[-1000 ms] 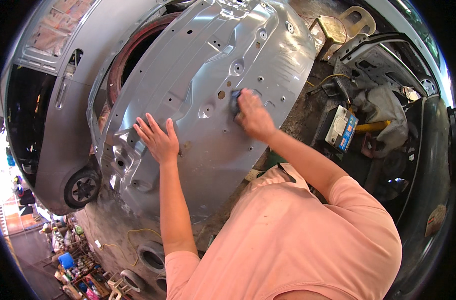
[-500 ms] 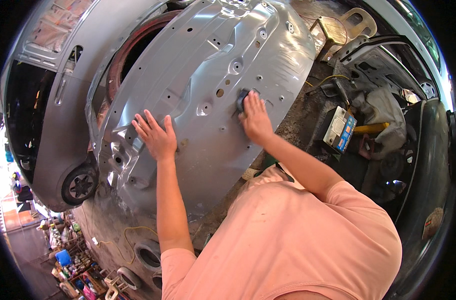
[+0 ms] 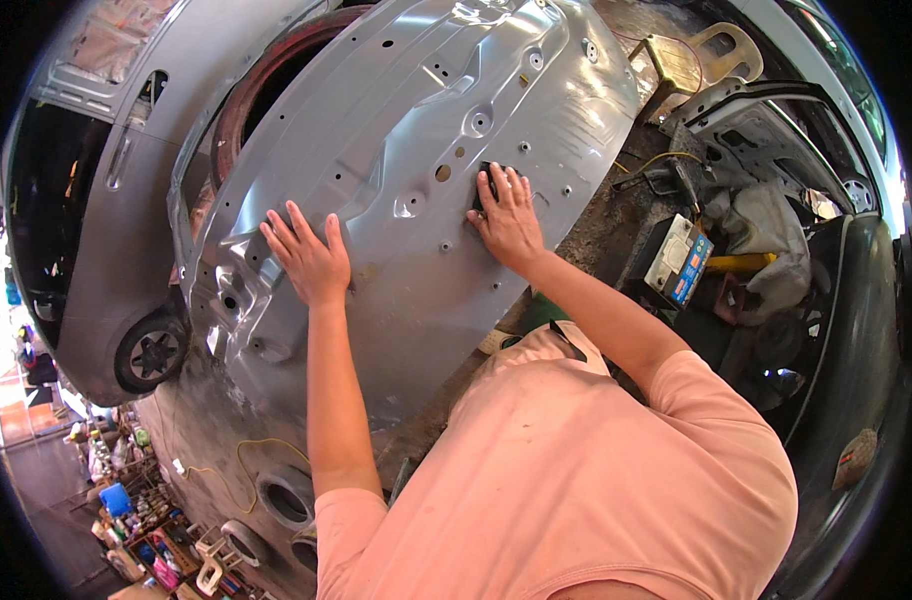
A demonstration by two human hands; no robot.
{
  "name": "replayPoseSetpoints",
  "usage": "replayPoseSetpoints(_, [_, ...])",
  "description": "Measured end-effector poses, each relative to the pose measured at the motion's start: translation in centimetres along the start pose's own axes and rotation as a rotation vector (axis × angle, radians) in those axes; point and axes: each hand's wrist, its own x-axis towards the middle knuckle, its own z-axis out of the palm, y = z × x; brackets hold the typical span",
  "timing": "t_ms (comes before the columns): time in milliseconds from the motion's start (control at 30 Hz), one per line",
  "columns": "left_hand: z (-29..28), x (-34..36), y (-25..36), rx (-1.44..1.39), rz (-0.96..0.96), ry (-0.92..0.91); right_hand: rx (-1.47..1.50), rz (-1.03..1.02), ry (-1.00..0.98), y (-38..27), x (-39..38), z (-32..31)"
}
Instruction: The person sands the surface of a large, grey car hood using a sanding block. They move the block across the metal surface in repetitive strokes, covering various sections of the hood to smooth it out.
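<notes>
A large grey sheet-metal car panel (image 3: 406,300) with pressed ribs, bolts and round holes lies in front of me. My left hand (image 3: 314,262) rests flat on its left part, fingers spread and nothing in them. On the right part of the panel, my right hand (image 3: 513,225) presses down on a small dark pad (image 3: 484,186). Only the pad's left edge shows beside the fingers, so I cannot tell its exact kind. Just left of this hand are a tan-coloured hole (image 3: 443,174) and a raised round boss (image 3: 411,204).
A silver car body (image 3: 156,250) stands at the left. Right of the panel are a car battery (image 3: 674,262), a detached door (image 3: 766,130) and a plastic chair (image 3: 731,50). Tyres (image 3: 286,497) and a yellow cord (image 3: 241,470) lie on the floor, lower left.
My right hand has slid the pad slightly away from me, and its fingers have spread somewhat. The left hand stays flat at about the same spot on the panel.
</notes>
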Motion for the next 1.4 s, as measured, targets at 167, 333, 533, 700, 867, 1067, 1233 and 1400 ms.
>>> replayPoseSetpoints(167, [0.1,-0.3,-0.3,0.051,-0.037,-0.035,0.012,-0.454,-0.265,-2.2,-5.1,-0.5])
replayPoseSetpoints(333, [-0.5,0.1,0.1,0.055,-0.058,-0.053,0.054,-0.667,-0.42,1.0,-8.1,-1.7])
replayPoseSetpoints(533, [0.4,-0.2,-0.2,0.064,-0.005,0.008,0.094,-0.387,-0.208,-2.8,-3.1,-0.5])
replayPoseSetpoints(700, [0.1,-0.2,-0.2,0.079,-0.011,0.007,0.194,-0.578,-0.489,1.4,-10.3,-1.0])
replayPoseSetpoints(867, [0.3,-0.3,-0.3,0.088,-0.011,0.003,0.155,-0.195,-0.182,0.3,-4.8,-0.3])
replayPoseSetpoints(1067, [0.0,-0.2,-0.3,0.044,-0.04,-0.018,0.237,-0.442,-0.375,2.3,-9.0,-0.9])
replayPoseSetpoints(1233, [0.3,0.0,-0.2,0.05,-0.005,0.0,0.058,-0.066,-0.012,2.9,-6.9,0.3])
replayPoseSetpoints(1400, [0.2,-0.2,-0.4,0.021,-0.028,-0.013,0.173,-0.257,-0.387,1.2,-11.8,-2.5])
